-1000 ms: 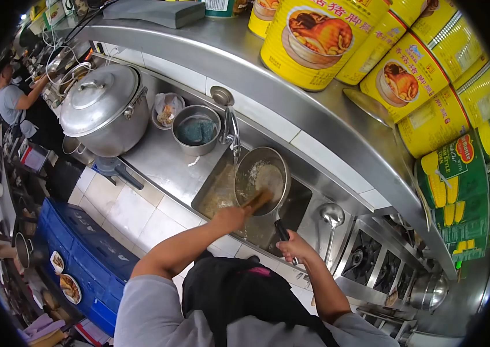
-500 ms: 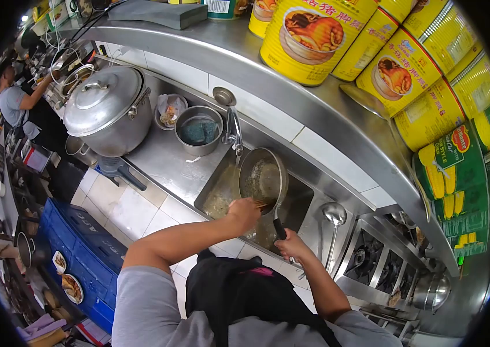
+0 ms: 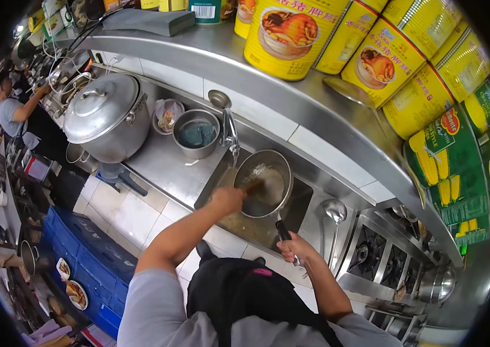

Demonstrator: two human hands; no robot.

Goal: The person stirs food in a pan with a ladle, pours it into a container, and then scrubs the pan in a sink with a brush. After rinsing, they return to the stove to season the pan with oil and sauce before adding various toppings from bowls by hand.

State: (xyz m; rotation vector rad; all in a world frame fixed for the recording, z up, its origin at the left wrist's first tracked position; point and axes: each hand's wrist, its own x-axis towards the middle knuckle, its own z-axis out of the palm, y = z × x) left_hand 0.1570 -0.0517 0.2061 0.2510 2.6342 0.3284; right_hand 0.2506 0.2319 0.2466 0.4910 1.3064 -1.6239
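A frying pan [image 3: 281, 204] with a black handle [image 3: 283, 231] is held over the metal sink [image 3: 302, 215], with cloudy water in it. My right hand [image 3: 298, 248] is closed around the handle's end. In my left hand [image 3: 228, 200] is a brown scrubbing brush [image 3: 252, 187], its far end inside the pan and blurred by motion. The faucet [image 3: 231, 139] stands just behind the pan. The fingers of my left hand are wrapped round the brush and partly hidden.
Left of the sink are a metal pot [image 3: 197, 151] with a dark green pad, a small bowl [image 3: 161, 127] and a large lidded stockpot [image 3: 119, 139]. A ladle [image 3: 334, 215] and stove burners [image 3: 366, 251] lie right. Cans [image 3: 291, 63] line the overhead shelf. A co-worker [image 3: 13, 110] stands far left.
My left hand has moved up and left with the brush. The pan has turned more level, showing more of its inside, and its water has shifted. My right hand keeps its grip.
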